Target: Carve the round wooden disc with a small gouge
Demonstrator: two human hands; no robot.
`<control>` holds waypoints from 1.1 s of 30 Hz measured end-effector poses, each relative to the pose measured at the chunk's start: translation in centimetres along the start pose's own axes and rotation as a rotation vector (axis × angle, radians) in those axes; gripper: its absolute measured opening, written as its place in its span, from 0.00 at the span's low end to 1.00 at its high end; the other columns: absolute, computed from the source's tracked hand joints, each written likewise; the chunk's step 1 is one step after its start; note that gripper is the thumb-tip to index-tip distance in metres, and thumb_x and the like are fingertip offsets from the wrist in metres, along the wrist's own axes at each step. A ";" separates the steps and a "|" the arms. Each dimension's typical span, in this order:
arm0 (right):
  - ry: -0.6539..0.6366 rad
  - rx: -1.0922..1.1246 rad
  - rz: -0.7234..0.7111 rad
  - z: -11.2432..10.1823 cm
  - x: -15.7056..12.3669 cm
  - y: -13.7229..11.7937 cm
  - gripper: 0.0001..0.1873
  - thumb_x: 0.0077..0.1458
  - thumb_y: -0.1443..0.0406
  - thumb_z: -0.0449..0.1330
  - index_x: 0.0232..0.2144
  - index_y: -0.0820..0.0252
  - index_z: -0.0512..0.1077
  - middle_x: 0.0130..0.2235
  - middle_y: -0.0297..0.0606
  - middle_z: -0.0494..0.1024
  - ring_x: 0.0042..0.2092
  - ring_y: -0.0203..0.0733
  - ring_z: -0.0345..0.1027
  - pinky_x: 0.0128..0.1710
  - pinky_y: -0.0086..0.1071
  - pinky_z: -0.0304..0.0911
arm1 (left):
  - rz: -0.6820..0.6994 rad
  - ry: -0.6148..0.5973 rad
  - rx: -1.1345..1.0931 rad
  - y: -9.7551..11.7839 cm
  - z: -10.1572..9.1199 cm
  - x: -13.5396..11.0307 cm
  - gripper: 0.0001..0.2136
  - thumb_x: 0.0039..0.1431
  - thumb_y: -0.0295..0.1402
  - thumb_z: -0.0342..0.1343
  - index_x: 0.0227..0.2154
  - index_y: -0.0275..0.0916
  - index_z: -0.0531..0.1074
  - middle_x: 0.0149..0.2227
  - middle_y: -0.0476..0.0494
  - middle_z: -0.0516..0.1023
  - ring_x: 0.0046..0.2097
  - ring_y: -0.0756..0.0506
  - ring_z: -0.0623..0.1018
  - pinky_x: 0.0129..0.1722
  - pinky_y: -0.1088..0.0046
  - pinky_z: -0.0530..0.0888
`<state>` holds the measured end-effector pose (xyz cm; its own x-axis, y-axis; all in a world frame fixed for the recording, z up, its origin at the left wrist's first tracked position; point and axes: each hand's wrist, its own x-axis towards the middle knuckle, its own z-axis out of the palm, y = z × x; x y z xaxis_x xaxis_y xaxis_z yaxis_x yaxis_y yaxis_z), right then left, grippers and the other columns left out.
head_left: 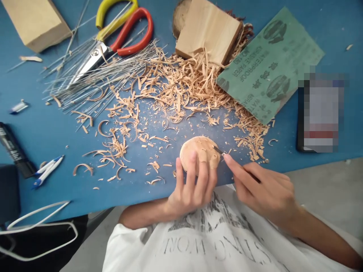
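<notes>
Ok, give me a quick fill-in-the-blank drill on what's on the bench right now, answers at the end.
1. The left hand grips a rounded piece of ____.
2. The right hand presses a thin blade against the piece's ____ edge.
3. The scissors have one yellow handle and one ____ handle.
4. The green sandpaper sheet lies ____ of the pile of shavings.

Missing words: wood; right; red; right
</notes>
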<state>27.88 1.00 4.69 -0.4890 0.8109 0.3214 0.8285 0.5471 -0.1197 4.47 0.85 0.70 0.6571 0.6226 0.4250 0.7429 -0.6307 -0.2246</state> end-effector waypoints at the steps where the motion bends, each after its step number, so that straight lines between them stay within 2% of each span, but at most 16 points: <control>1: -0.003 0.003 -0.007 -0.1 0.1 0.1 0.25 0.68 0.81 0.67 0.64 0.69 0.80 0.30 0.26 0.73 0.29 0.32 0.63 0.34 0.31 0.63 | 0.008 -0.005 -0.004 -0.1 0.0 0.0 0.23 0.76 0.35 0.60 0.67 0.32 0.83 0.62 0.31 0.89 0.64 0.28 0.90 0.73 0.35 0.80; 3: -0.021 0.016 -0.029 -0.1 0.3 0.5 0.25 0.67 0.82 0.66 0.64 0.70 0.80 0.30 0.27 0.72 0.30 0.32 0.64 0.35 0.32 0.65 | 0.021 -0.014 -0.011 -0.3 -0.1 -0.1 0.24 0.77 0.37 0.59 0.68 0.32 0.82 0.63 0.30 0.89 0.64 0.28 0.89 0.66 0.39 0.86; 6: -0.023 0.029 -0.072 -0.2 0.5 1.4 0.26 0.66 0.83 0.65 0.63 0.69 0.80 0.31 0.27 0.73 0.30 0.32 0.67 0.35 0.32 0.67 | 0.039 -0.018 -0.018 -0.5 -0.1 -0.3 0.26 0.77 0.42 0.60 0.69 0.31 0.82 0.65 0.28 0.87 0.66 0.26 0.88 0.62 0.40 0.88; 13: -0.033 0.037 -0.143 -0.2 0.9 2.6 0.25 0.68 0.80 0.63 0.65 0.70 0.79 0.31 0.27 0.73 0.29 0.33 0.67 0.34 0.31 0.68 | 0.059 -0.044 -0.029 -0.5 -0.2 -0.6 0.29 0.78 0.51 0.64 0.69 0.33 0.82 0.68 0.28 0.86 0.68 0.24 0.86 0.73 0.31 0.79; 18: -0.051 0.049 -0.161 -0.1 0.8 3.2 0.26 0.69 0.79 0.63 0.66 0.69 0.78 0.31 0.27 0.73 0.30 0.33 0.67 0.37 0.31 0.69 | 0.064 -0.050 -0.055 -0.6 -0.3 -0.6 0.30 0.77 0.51 0.66 0.68 0.31 0.82 0.67 0.24 0.86 0.69 0.22 0.85 0.77 0.28 0.73; 27: -0.095 0.071 -0.184 -0.4 1.6 3.9 0.27 0.70 0.78 0.61 0.67 0.65 0.78 0.31 0.27 0.73 0.30 0.34 0.68 0.36 0.31 0.69 | 0.060 -0.051 -0.071 -0.5 -0.3 -0.7 0.27 0.78 0.49 0.66 0.67 0.32 0.83 0.67 0.24 0.85 0.70 0.20 0.84 0.75 0.27 0.75; 33: -0.099 0.079 -0.199 -0.3 1.6 4.2 0.30 0.70 0.78 0.61 0.71 0.67 0.75 0.31 0.26 0.74 0.29 0.33 0.68 0.35 0.31 0.70 | 0.050 -0.045 -0.086 -0.7 -0.4 -0.5 0.26 0.78 0.48 0.67 0.66 0.34 0.83 0.64 0.28 0.88 0.70 0.22 0.85 0.75 0.31 0.77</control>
<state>30.63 4.52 4.94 -0.6684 0.6994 0.2530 0.6908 0.7099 -0.1373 3.60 0.81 0.99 0.6996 0.6085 0.3746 0.6965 -0.6978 -0.1671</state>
